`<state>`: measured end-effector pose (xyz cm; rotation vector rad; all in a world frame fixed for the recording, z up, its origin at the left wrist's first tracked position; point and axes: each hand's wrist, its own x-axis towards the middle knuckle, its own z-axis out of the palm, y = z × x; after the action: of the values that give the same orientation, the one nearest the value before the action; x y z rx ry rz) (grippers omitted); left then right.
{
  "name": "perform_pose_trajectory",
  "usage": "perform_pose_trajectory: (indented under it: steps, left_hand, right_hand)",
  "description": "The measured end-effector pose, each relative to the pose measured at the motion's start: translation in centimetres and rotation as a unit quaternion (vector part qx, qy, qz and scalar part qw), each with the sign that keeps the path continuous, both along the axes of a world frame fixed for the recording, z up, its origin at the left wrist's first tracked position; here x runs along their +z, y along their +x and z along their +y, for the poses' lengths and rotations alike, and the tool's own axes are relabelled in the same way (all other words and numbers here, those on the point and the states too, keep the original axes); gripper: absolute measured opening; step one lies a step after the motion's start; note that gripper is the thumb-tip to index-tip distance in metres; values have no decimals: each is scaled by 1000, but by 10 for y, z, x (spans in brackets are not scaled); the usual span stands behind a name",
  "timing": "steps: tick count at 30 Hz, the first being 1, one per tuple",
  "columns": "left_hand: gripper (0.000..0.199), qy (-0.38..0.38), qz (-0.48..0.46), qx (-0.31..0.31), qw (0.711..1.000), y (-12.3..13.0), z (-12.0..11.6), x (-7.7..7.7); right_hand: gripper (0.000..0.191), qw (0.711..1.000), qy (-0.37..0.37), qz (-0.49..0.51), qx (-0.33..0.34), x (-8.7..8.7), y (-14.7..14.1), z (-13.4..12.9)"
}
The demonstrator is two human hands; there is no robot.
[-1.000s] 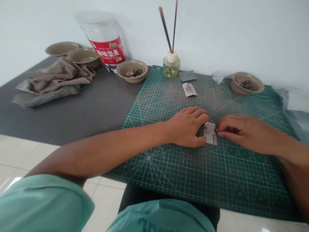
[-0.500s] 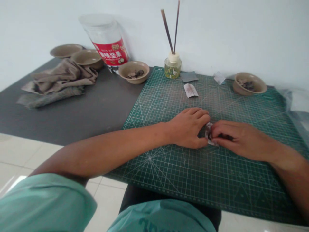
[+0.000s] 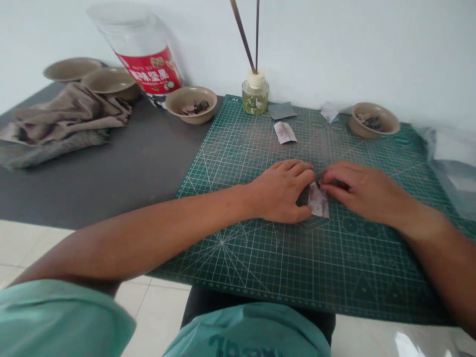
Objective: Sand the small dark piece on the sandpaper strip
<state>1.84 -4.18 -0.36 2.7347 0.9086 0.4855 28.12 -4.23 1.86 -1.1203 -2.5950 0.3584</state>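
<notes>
A small whitish, stained piece of paper [image 3: 319, 201] lies on the green cutting mat [image 3: 260, 258] between my hands. My left hand [image 3: 284, 191] rests on the mat at the paper's left side, thumb and fingers apart, with the fingertips at its edge. My right hand [image 3: 366, 193] is pinched at the paper's top edge, on something small and dark that I cannot make out. Further back on the mat are another stained paper piece [image 3: 285, 133], a grey square [image 3: 282, 110] and a pale scrap [image 3: 329, 112].
A bowl with dark pieces [image 3: 375, 126] stands at the back right, a similar bowl [image 3: 191, 113] left of the mat. Near the wall are a diffuser bottle [image 3: 255, 96], a large jar [image 3: 150, 69], stacked bowls [image 3: 72, 72] and crumpled cloths [image 3: 70, 111]. Clear plastic [image 3: 455, 173] lies far right.
My right hand has moved from the paper's right side to its top edge, so more of the paper shows, lying flatter. The whole view has shifted slightly.
</notes>
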Motion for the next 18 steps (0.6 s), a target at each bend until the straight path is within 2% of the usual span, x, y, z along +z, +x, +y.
perform_pose_trajectory:
  steps: [4, 6, 10, 15, 18]
  left_hand:
    - [49, 2, -3, -11, 1000, 0, 0, -1]
    - [49, 0, -5, -10, 1000, 0, 0, -1]
    - [48, -4, 2, 2, 1000, 0, -1, 0]
    - [51, -3, 4, -6, 1000, 1, -1, 0]
    - [50, -5, 2, -4, 1000, 1, 0, 0]
  right_hand:
    - [14, 992, -83, 5, 94, 2, 2, -2]
    - [16, 994, -64, 8, 86, -1, 1, -4]
    - [17, 1000, 9, -12, 27, -2, 5, 0]
    - [17, 993, -35, -32, 108, -2, 4, -6]
    - [20, 997, 14, -37, 71, -4, 3, -6]
